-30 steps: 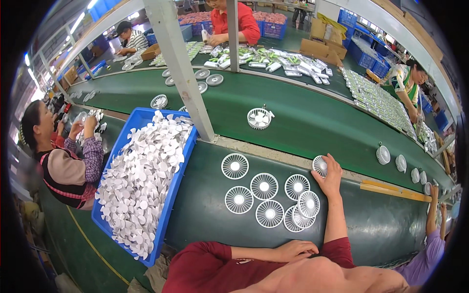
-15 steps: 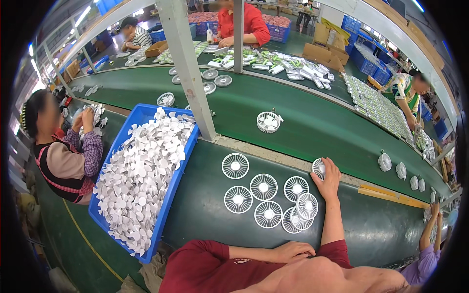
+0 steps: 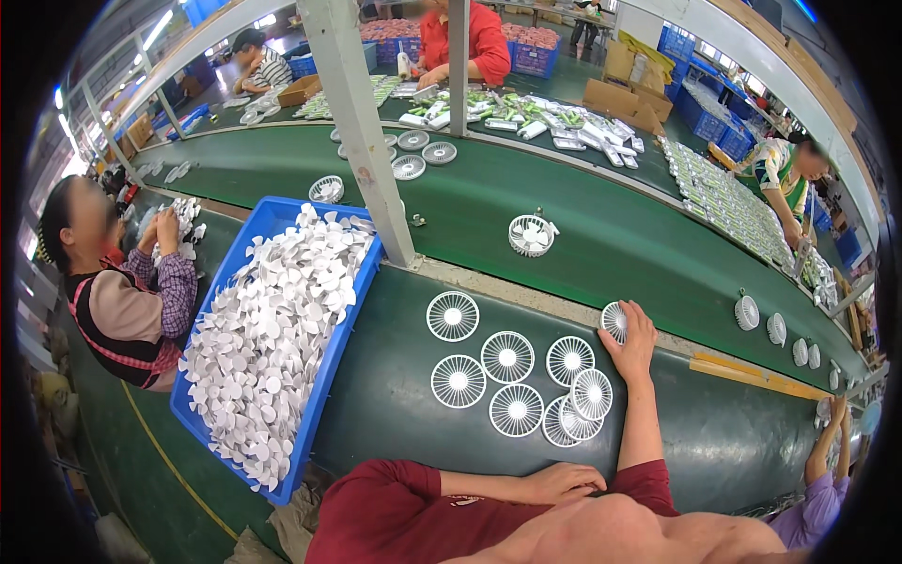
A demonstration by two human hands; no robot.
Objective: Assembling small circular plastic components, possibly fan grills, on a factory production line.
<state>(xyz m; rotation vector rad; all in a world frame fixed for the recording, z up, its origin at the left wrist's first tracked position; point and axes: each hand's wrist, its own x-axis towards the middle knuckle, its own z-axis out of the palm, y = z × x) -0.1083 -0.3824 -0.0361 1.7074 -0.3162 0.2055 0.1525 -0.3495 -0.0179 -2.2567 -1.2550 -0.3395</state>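
Observation:
My right hand (image 3: 633, 340) is at the far edge of the dark green work table, its thumb and fingers closed round a white round fan grille (image 3: 614, 321). My left hand (image 3: 569, 482) lies loosely in front of my body at the near table edge, fingers together and fairly flat, holding nothing I can see. Between my hands and the blue tub, several white fan grilles (image 3: 507, 357) lie on the table. Most lie singly; a few overlap beside my right forearm, one grille (image 3: 591, 394) on top.
A blue tub (image 3: 324, 371) heaped with white fan blades (image 3: 272, 357) stands at left. Beyond the table runs a green conveyor belt (image 3: 451, 221) carrying a fan housing (image 3: 533, 235) with blades inside. A white post (image 3: 362, 141) rises behind the tub. Co-workers sit around the line.
The fan housing, grilles and other parts on the conveyor have shifted to the right. My hands have stayed almost still, the right one keeping its grip on the fan grille.

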